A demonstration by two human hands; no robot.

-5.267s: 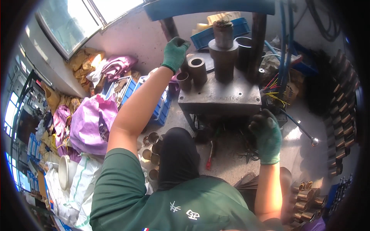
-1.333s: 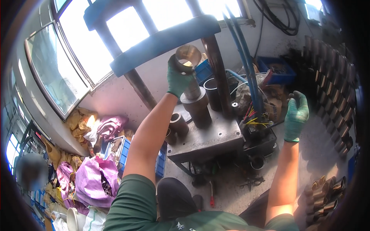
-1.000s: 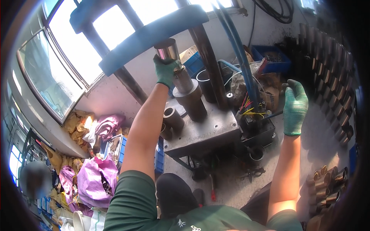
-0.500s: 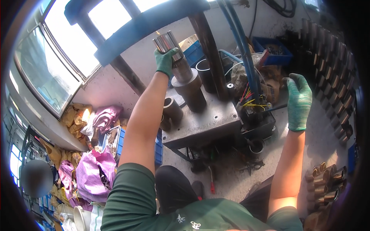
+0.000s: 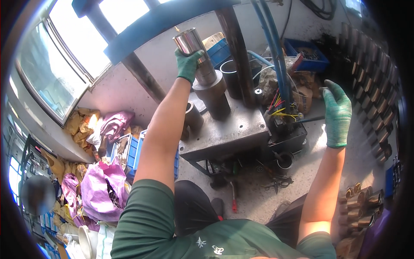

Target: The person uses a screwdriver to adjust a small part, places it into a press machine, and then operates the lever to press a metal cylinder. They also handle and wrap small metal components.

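My left hand (image 5: 189, 64), in a green glove, is closed around a shiny metal sleeve (image 5: 189, 42). The sleeve is tilted in the view, its lower end at a narrower grey metal post (image 5: 205, 74). That post rises from a wide dark collar (image 5: 211, 96) on the steel table of a press. My right hand (image 5: 337, 114), also gloved, is raised off to the right. Its fingers are loosely bent and apart, with nothing visible in them. A dark rod (image 5: 311, 119) points toward that hand's wrist; whether they touch is not clear.
The press table (image 5: 228, 134) stands before me under a blue crossbeam (image 5: 159, 26). Hollow dark cylinders (image 5: 194, 115) sit on it. Loose coloured wires (image 5: 282, 113) hang to its right. Stacked metal sleeves (image 5: 371, 95) line the right; purple bags (image 5: 103, 183) lie left. Scissors (image 5: 278, 183) lie on the floor.
The whole view has shifted slightly. My left hand stays around the sleeve, which sits slightly higher in the picture. My right hand keeps nearly the same pose.
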